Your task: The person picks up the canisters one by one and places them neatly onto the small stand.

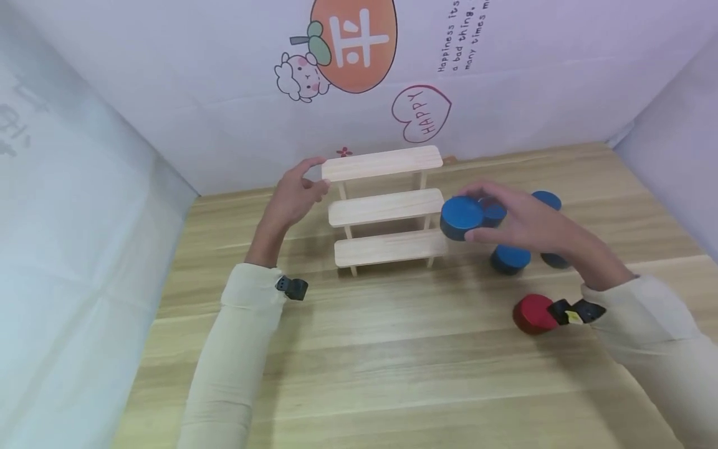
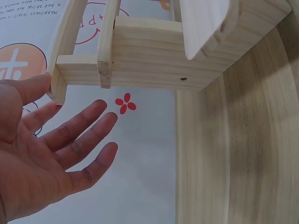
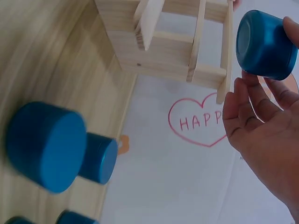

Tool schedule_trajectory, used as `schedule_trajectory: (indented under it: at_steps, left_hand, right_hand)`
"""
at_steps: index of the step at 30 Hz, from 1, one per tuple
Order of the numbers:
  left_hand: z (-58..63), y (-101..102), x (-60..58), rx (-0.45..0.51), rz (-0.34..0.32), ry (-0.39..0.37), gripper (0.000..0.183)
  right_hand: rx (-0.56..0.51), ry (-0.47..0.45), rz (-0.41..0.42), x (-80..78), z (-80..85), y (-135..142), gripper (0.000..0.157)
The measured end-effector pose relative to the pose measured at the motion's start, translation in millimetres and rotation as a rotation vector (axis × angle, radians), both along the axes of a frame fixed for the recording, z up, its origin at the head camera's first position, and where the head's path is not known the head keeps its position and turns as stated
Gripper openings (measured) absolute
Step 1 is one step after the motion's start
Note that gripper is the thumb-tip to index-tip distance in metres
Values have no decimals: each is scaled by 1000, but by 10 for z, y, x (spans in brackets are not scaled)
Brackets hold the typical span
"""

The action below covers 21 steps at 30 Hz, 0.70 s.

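A three-tier wooden display stand (image 1: 387,207) is set near the back of the table. My left hand (image 1: 293,198) pinches the left end of its top shelf between thumb and index finger. The other fingers (image 2: 88,140) spread loosely, as the left wrist view shows. To the right of the stand, my right hand (image 1: 524,218) grips a small blue round tin (image 1: 461,217) by its sides. That tin is held up off the table, close to the right ends of the shelves. All three shelves (image 3: 224,60) carry nothing.
Several more blue tins (image 1: 510,259) stand on the table beneath and beyond my right forearm. Nearer to me is a red tin (image 1: 531,313), beside the right wrist. A white printed sheet (image 1: 224,93) covers the wall behind the stand, and pale sheets hang at both sides.
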<state>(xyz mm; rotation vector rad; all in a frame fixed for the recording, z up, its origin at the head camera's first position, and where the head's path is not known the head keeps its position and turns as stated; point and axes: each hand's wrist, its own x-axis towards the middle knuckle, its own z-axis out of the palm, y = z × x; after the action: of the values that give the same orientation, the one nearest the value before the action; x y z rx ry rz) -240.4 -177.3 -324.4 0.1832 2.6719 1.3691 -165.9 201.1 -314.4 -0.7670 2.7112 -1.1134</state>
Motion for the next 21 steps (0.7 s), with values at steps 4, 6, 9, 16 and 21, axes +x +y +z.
schedule_trajectory:
  at_steps: [4,6,9,16,21]
  left_hand:
    - [12,1,-27,-38,-3,19,55]
    - [20,-6,-36,-57,-1,21,55]
    - [20,-19,-39,-57,2,9,55]
    - [13,-76,-29,-44,0,-14,55]
    - [14,-56,-60,-45,-17,-11,55]
  right_hand:
    - [-8,-30,1,-98,69,-132,63]
    - [-11,-26,12,-152,90,-208,63]
    - [-3,-10,19,-228,116,-326,63]
    - [-63,27,52,-373,132,-643,59]
    - [-102,20,37,-468,140,-807,60]
